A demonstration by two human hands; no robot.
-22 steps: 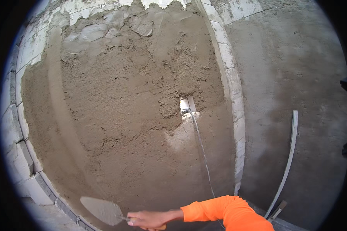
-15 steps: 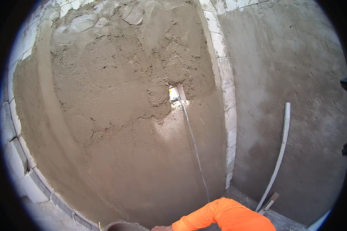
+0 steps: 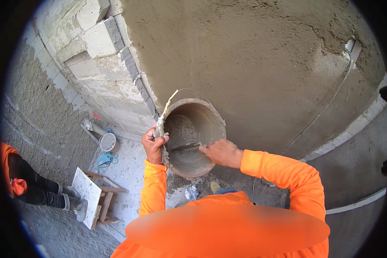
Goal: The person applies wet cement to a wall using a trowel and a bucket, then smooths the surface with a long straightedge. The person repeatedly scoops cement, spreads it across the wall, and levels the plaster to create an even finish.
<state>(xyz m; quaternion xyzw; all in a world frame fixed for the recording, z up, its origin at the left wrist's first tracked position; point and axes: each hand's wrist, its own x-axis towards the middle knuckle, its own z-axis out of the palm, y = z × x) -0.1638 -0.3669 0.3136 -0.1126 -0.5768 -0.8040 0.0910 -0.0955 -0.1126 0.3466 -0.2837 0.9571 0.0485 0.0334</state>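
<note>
A round bucket (image 3: 220,118) caked with mortar is in front of me, beside the plastered wall. Wet grey mortar (image 3: 182,131) lies inside it. My left hand (image 3: 154,144) grips the mortar-crusted left rim, thumb over the edge. My right hand (image 3: 222,153) is closed over the bucket's right side, around the end of a mortar-coated tool (image 3: 187,147) reaching into the mortar. The fingers hide its handle, and its exact kind is unclear. The bucket's thin wire handle (image 3: 171,99), with a pale yellow piece on it, stands up at the far left rim.
Wet plaster covers the wall (image 3: 253,64) ahead; a cable (image 3: 327,105) hangs from its opening. Pale blocks (image 3: 101,38) edge it at left. Another person's legs (image 3: 38,178) stand by a small wooden platform (image 3: 84,193). A small bucket (image 3: 109,142) and blue cloth (image 3: 104,160) lie beyond.
My view has swung down and left from the wall to the bucket. Both hands now show at the bucket; earlier only my right sleeve and part of that hand showed beside its rim.
</note>
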